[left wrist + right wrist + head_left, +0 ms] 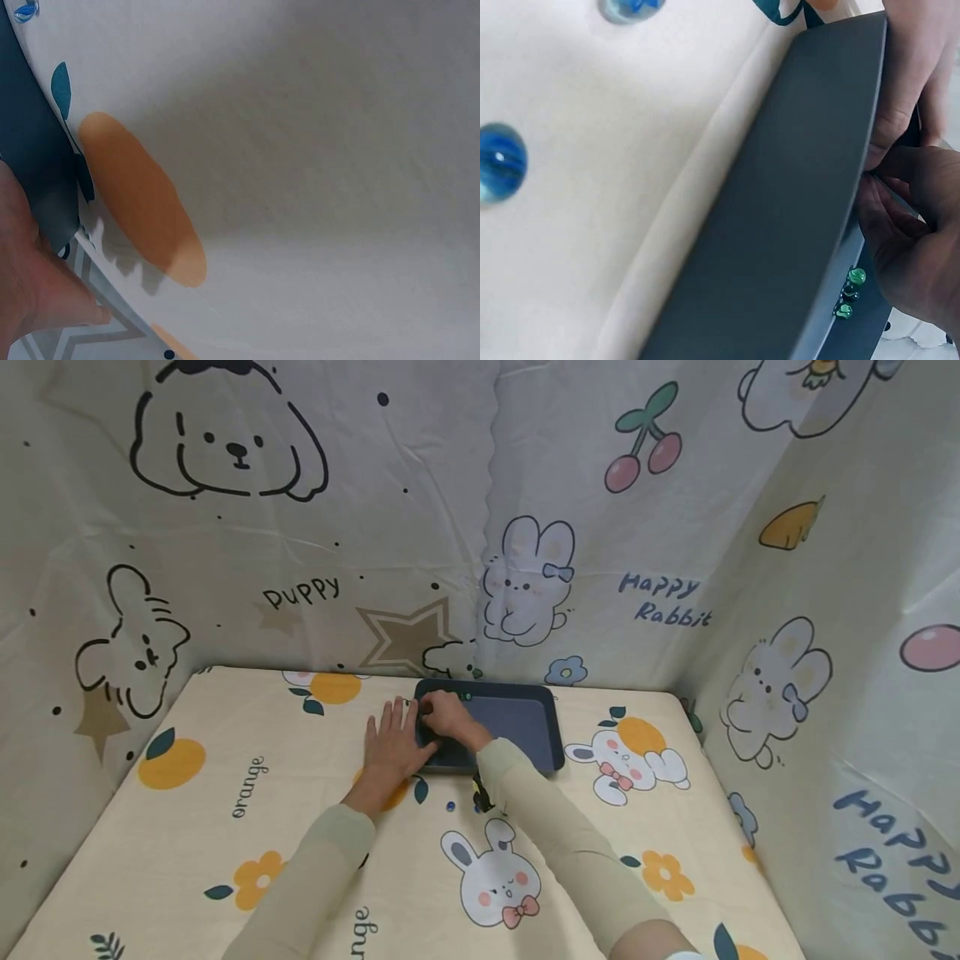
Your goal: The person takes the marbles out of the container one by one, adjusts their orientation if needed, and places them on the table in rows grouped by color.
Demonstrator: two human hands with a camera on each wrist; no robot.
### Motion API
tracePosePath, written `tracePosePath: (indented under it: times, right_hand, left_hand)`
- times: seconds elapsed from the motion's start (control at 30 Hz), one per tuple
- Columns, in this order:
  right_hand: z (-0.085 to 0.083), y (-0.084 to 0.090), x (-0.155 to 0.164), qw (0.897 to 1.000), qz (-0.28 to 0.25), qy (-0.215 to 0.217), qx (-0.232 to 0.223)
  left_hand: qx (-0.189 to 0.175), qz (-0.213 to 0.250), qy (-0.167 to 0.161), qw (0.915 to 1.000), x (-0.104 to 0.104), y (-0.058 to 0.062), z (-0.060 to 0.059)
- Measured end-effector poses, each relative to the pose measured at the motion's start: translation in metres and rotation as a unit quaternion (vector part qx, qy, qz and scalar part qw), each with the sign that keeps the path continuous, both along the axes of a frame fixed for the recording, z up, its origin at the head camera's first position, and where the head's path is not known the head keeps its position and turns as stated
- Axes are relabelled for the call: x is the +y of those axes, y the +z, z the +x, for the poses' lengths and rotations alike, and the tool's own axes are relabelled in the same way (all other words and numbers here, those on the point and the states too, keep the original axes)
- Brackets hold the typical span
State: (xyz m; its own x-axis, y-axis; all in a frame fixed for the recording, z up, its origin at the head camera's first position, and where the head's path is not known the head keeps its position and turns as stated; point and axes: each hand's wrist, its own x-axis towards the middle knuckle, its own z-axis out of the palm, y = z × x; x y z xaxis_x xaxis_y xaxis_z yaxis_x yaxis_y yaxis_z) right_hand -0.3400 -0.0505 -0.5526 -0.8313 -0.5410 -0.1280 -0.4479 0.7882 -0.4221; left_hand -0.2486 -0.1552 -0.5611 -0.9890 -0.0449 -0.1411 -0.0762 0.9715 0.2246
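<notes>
A dark grey tray (517,722) lies at the back middle of the table. My left hand (390,745) lies flat on the cloth with straight fingers, against the tray's left rim (795,195); its palm (30,285) shows beside the tray (30,150). My right hand (435,712) is inside the tray's far left corner, fingers curled with the tips together (874,180); anything between them is hidden. Two green marbles (850,292) lie in the tray just by this hand, also visible in the head view (466,697).
Two blue marbles (499,161) (630,7) lie on the cloth outside the tray; one blue marble (450,806) shows in front of it. A small dark object (480,793) sits under my right forearm. Printed cloth walls enclose the table on three sides.
</notes>
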Motion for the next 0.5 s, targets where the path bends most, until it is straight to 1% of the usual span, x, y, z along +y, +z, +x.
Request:
tracePosePath:
  times: [0.13, 0.3, 0.5]
  right_hand:
    - [0.0, 0.0, 0.002, 1.0, 0.0, -0.004, 0.004]
    - [0.0, 0.003, 0.011, 0.999, -0.024, -0.018, 0.013]
    - [-0.005, 0.009, 0.031, 0.997, -0.056, -0.038, 0.033]
  left_hand:
    - [-0.002, -0.005, 0.0, 1.0, 0.002, 0.001, 0.0]
    - [-0.009, -0.004, 0.001, 1.0, 0.004, 0.002, 0.0]
    - [-0.001, -0.003, 0.005, 1.0, 0.001, 0.0, -0.001]
